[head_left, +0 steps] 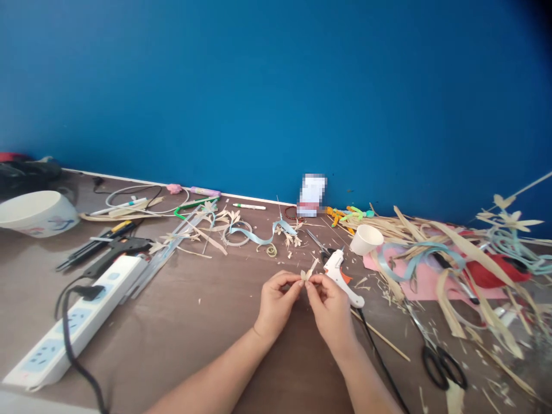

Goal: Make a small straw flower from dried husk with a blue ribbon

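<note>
My left hand (pixel 278 299) and my right hand (pixel 330 302) meet over the middle of the table, thumbs and forefingers pinched together. Between the fingertips is a small pale straw flower (pixel 306 275) with a few pointed petals, one longer strip rising toward the upper right. Both hands grip it; its lower part is hidden by the fingers. Just beyond my right hand lies a white hot glue gun (pixel 337 269) with an orange trigger, its cord running down under my right forearm. A white paper cup (pixel 366 239) lies tilted to the right of the glue gun.
Black-handled scissors (pixel 444 365) lie at the right among straw scraps. Straw strips (pixel 452 313) and pink paper (pixel 403 270) crowd that side. A white power strip (pixel 80 322), black glue gun (pixel 118 253) and white bowl (pixel 38 214) occupy the left. Blue ribbon (pixel 254 236) curls behind; a blue wall (pixel 276 98) bounds the table.
</note>
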A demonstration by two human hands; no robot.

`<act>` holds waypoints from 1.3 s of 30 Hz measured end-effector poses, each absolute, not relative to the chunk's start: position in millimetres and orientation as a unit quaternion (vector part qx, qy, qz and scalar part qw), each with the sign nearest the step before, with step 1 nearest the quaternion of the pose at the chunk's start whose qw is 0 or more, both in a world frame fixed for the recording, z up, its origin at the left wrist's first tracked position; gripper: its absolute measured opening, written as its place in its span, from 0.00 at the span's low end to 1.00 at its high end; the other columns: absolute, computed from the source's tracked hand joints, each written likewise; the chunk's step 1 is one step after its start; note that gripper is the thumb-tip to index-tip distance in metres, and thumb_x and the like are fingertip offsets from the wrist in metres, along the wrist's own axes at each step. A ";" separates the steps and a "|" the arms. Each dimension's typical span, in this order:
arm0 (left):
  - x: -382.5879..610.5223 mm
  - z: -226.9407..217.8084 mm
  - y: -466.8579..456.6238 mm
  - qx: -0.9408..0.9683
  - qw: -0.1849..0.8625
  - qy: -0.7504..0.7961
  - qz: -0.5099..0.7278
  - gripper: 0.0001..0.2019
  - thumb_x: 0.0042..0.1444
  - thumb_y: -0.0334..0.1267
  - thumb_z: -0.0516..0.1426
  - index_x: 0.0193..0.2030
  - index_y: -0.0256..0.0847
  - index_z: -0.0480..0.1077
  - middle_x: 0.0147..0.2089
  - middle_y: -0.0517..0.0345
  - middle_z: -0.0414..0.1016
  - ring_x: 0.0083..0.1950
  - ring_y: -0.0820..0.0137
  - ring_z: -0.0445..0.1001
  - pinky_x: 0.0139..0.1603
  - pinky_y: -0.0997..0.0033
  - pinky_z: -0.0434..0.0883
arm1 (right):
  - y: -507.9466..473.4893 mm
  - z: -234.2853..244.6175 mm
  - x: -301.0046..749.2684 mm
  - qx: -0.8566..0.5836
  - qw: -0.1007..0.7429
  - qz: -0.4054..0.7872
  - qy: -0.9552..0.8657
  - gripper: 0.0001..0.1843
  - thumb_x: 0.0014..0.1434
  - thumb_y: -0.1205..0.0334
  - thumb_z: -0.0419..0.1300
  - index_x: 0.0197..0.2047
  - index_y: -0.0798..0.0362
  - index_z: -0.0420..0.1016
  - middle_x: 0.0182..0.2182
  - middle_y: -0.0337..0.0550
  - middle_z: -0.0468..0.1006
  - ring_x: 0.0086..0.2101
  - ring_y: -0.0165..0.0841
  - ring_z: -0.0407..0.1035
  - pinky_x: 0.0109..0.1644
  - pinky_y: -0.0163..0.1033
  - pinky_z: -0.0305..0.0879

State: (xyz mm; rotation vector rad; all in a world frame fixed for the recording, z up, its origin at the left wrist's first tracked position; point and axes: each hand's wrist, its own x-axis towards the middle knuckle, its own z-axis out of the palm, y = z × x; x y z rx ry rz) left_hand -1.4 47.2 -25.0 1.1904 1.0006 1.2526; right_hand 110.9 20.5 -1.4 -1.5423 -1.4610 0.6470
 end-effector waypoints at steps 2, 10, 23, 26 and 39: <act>-1.7 -26.0 47.2 0.511 0.525 0.424 0.532 0.05 0.47 0.36 0.57 0.30 0.37 0.73 0.29 0.57 0.68 0.30 0.74 0.68 0.28 0.76 0.67 | 19.7 -2.9 109.8 -0.620 0.443 0.249 -0.597 0.07 0.55 0.61 0.52 0.31 0.53 0.68 0.24 0.39 0.72 0.23 0.29 0.65 0.27 0.33 0.61; -0.4 -28.1 48.2 0.524 0.512 0.429 0.529 0.04 0.47 0.34 0.58 0.29 0.38 0.73 0.28 0.58 0.70 0.32 0.73 0.69 0.34 0.76 0.66 | 20.1 -3.6 109.1 -0.607 0.461 0.223 -0.608 0.06 0.55 0.64 0.51 0.30 0.53 0.68 0.26 0.41 0.72 0.25 0.30 0.65 0.30 0.34 0.62; 0.8 -35.7 46.9 0.452 0.562 0.451 0.525 0.07 0.45 0.38 0.59 0.28 0.36 0.70 0.29 0.57 0.72 0.32 0.71 0.70 0.36 0.73 0.68 | 21.1 -13.5 102.7 -0.617 0.463 0.225 -0.595 0.04 0.54 0.65 0.51 0.29 0.51 0.66 0.25 0.40 0.71 0.24 0.31 0.64 0.30 0.35 0.61; 0.9 -34.6 46.9 0.445 0.573 0.447 0.524 0.06 0.45 0.38 0.59 0.28 0.37 0.70 0.28 0.58 0.71 0.31 0.73 0.69 0.34 0.74 0.68 | 21.6 -17.6 102.4 -0.619 0.474 0.251 -0.574 0.04 0.53 0.64 0.52 0.28 0.52 0.66 0.23 0.39 0.71 0.23 0.31 0.64 0.28 0.35 0.61; -1.2 -19.2 51.1 0.477 0.634 0.391 0.467 0.09 0.45 0.38 0.59 0.33 0.36 0.75 0.29 0.58 0.65 0.27 0.77 0.64 0.28 0.78 0.66 | 26.0 -26.2 106.3 -0.569 0.532 0.364 -0.511 0.04 0.53 0.62 0.53 0.29 0.53 0.65 0.22 0.39 0.72 0.22 0.32 0.67 0.27 0.35 0.63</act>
